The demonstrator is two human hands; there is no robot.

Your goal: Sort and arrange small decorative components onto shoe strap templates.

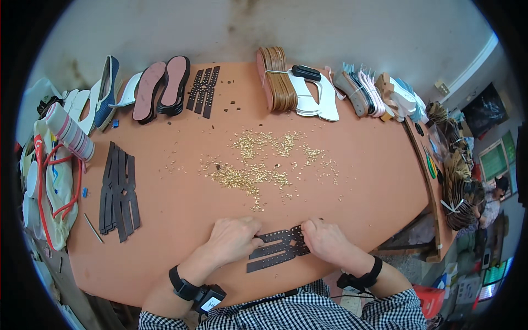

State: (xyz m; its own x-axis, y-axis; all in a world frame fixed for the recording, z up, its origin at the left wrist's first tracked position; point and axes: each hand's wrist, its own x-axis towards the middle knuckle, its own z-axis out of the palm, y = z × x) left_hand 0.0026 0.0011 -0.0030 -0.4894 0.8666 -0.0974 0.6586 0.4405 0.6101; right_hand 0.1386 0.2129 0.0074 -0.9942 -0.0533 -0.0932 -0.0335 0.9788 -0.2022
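In front of me a dark slotted shoe upper piece (273,256) lies on the table, dotted with small gold studs along its strips. My left hand (234,240) has its fingers curled at the piece's upper left corner, the thumb against its edge. At the other end, my right hand (328,242) pinches the right part near the top edge. The fingertips of both hands are partly hidden. Beyond the hands, loose gold studs (250,179) are scattered in heaps. A stack of plain dark upper pieces (118,192) sits at the left.
Along the back stand pink-topped soles (176,82), another studded upper (204,91), a bundle of brown pieces (279,80) and white cut parts (313,99). A blue shoe (107,93), a cloth bag (60,187) and a thin metal tool (93,228) are on the left.
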